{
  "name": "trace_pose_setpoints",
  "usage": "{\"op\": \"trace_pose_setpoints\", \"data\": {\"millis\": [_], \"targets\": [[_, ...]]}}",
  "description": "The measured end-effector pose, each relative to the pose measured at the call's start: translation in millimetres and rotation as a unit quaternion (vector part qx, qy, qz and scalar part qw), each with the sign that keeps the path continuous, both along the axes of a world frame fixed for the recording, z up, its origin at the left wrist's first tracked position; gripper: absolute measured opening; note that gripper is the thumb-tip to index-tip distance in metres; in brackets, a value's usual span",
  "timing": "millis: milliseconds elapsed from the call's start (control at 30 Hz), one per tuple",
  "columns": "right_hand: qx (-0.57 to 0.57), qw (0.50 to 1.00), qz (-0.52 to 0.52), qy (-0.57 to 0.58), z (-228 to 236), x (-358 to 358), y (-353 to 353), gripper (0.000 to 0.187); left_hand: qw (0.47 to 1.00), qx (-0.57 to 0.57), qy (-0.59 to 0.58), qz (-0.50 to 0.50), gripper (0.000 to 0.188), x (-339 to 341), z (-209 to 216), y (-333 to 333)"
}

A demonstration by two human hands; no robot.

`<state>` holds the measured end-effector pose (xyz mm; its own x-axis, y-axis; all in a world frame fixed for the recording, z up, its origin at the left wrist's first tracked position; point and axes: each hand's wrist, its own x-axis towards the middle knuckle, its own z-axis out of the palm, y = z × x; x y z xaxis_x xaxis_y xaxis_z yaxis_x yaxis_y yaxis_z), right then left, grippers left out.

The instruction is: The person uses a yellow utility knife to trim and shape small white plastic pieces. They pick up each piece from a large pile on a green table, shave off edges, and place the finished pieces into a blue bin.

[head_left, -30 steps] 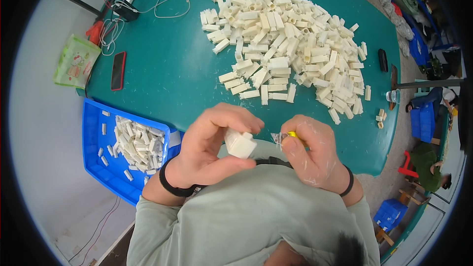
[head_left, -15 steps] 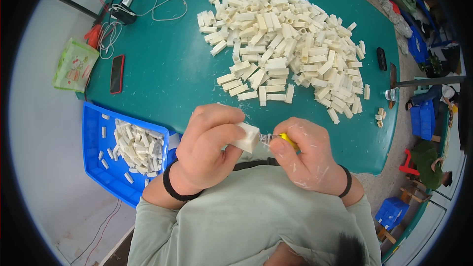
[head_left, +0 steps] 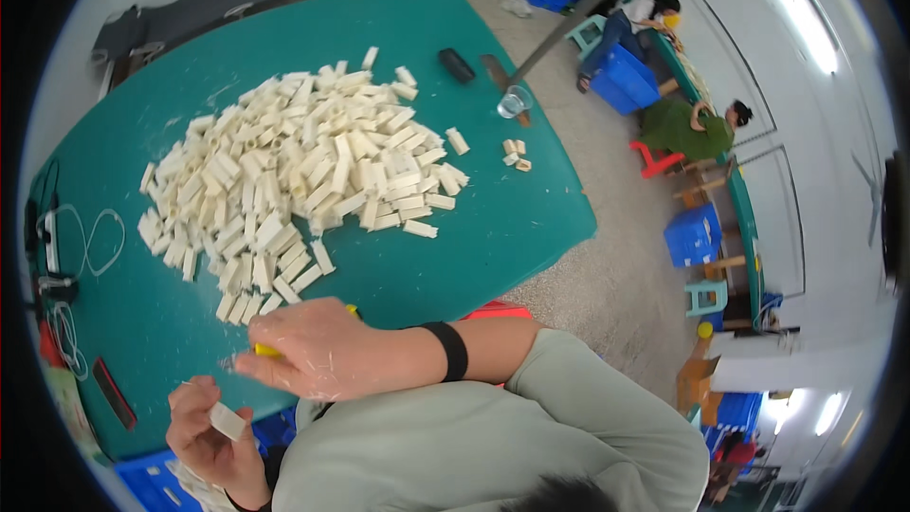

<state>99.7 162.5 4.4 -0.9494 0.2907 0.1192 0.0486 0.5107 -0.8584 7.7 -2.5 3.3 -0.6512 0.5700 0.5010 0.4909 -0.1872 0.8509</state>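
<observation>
My left hand (head_left: 194,431) is low at the left, its fingers closed around a small white rectangular block (head_left: 227,421). Just above and to the right, my right hand (head_left: 308,349) grips a yellow-handled tool (head_left: 268,351). The tool's far end is thin and blurred, so its kind cannot be made out; it is apart from the block. White shavings cling to the back of my right hand. Beyond both hands, a large heap of cream-white hollow rectangular pieces (head_left: 303,171) covers the middle of the green table (head_left: 493,256).
A blue bin (head_left: 137,479) holding white pieces is at the lower left, partly hidden by my left arm. A red-edged phone (head_left: 114,393) and white cables lie at the left. A clear cup (head_left: 515,101), a black case (head_left: 456,65) and several small blocks (head_left: 517,155) sit near the right edge.
The view has swung to the right, showing more of the room and co-workers there. My hands have separated, and the tool has come away from the block's end.
</observation>
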Motion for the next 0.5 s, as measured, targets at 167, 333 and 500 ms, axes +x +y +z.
{"op": "trace_pose_setpoints", "data": {"millis": [167, 333, 500], "targets": [[-0.136, 0.991, 0.018, 0.003, 13, 12, 2, 0.035, 0.985, -0.123, 0.113, -0.036, 0.041, -11, -4, -1], [-0.157, 0.987, 0.021, 0.017, 10, 15, -9, 0.033, 0.992, -0.023, -0.120, 0.028, 0.035, -8, -2, 4], [-0.153, 0.986, -0.026, 0.063, 4, 10, -22, 0.026, 0.975, 0.036, -0.218, -0.027, 0.034, -13, -7, 7]]}}
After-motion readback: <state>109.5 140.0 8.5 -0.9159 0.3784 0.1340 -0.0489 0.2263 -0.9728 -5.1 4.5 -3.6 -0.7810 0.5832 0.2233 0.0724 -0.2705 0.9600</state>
